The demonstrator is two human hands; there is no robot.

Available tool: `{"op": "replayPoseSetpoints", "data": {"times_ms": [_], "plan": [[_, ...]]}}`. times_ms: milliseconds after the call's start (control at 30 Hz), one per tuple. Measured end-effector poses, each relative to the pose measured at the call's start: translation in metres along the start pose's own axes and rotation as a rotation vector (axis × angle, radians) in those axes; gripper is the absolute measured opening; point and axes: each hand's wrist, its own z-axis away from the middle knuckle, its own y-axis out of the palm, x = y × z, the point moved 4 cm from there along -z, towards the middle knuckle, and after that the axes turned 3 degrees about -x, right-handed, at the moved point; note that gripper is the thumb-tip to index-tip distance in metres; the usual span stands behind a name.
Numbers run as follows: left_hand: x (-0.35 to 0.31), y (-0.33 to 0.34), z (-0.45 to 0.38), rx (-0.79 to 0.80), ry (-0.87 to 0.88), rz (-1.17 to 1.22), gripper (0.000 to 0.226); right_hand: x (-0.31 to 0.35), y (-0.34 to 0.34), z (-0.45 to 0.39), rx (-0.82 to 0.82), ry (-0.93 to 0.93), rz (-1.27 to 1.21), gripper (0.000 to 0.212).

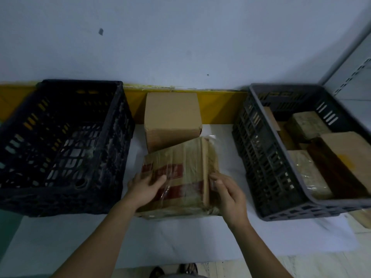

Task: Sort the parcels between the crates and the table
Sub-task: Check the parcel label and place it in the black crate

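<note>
Taped parcel (180, 173) lies centre-frame on the table (180, 241), between both hands, so neither arm has to reach. L hand (145, 189) sits on its lower-left top face, fingers spread fairly flat across the red print, thumb toward the near edge; looks like pressing/steadying more than a full grip. R hand (228, 195) is at the parcel's right side, fingers curled round that edge, gripping it.

Parcel's long axis runs roughly lower left to upper right in frame, i.e. skewed vs the table edge. Its far corner is touching or just short of the plain box (172, 119) behind it; can't tell which. My read: next move turns on which side it goes. Black crate (60, 145) is left of frame, grey crate (291, 157) right, each just beside the parcel, about equally near.

Counts:
- crates: 2
- parcels on table between crates: 2 (taped one + plain box)
- black crate: no parcels visible inside
- grey crate: approx 4–5 parcels, packed close, dim, exact no. unclear
- something flat and tan at lower-right edge past the grey crate; can't ID
</note>
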Motion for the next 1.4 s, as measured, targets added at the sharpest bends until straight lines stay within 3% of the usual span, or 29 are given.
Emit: {"op": "replayPoseSetpoints", "data": {"times_ms": [67, 133, 233, 300, 400, 500, 667, 800, 933, 1033, 1133, 1233, 1400], "plan": [[-0.020, -0.005, 0.007, 0.034, 0.024, 0.040, 0.122, 0.006, 0.005, 0.001, 0.054, -0.102, 0.057, 0.021], [-0.045, 0.000, 0.021, 0.108, 0.102, 0.063, 0.122, 0.011, 0.014, 0.003, 0.104, -0.103, 0.123, 0.036], [-0.065, 0.006, 0.040, 0.121, 0.091, -0.037, 0.132, 0.006, 0.020, 0.003, 0.151, 0.253, 0.190, 0.103], [-0.066, 0.006, 0.048, 0.103, 0.106, -0.007, 0.133, 0.004, 0.022, 0.004, 0.220, 0.408, 0.140, 0.121], [-0.073, 0.003, 0.061, 0.126, 0.189, 0.109, 0.114, 0.025, 0.028, 0.009, 0.206, 0.320, 0.052, 0.077], [-0.083, 0.002, 0.075, 0.165, 0.235, 0.323, 0.065, 0.045, 0.026, 0.009, 0.057, 0.164, 0.120, 0.057], [-0.080, 0.009, 0.076, -0.005, 0.180, 0.331, 0.046, 0.061, 0.035, 0.016, 0.042, 0.031, 0.293, 0.071], [-0.085, 0.007, 0.077, -0.102, 0.220, 0.258, 0.042, 0.055, 0.035, 0.015, 0.057, 0.086, 0.263, 0.075], [-0.069, -0.004, 0.070, -0.108, 0.204, 0.314, 0.056, 0.049, 0.033, 0.023, 0.088, 0.068, 0.116, 0.057], [-0.062, -0.016, 0.073, -0.223, 0.275, 0.319, 0.054, 0.043, 0.042, 0.033, 0.192, 0.064, 0.027, 0.072], [-0.060, -0.026, 0.074, -0.412, 0.341, 0.124, 0.058, 0.040, 0.056, 0.038, 0.263, 0.021, 0.038, 0.087], [-0.067, -0.031, 0.083, -0.428, 0.283, 0.052, 0.051, 0.040, 0.063, 0.038, 0.308, -0.054, 0.056, 0.084], [-0.066, -0.040, 0.086, -0.240, 0.080, -0.085, 0.136, 0.021, 0.067, 0.042, 0.317, -0.083, 0.104, 0.058]]}}
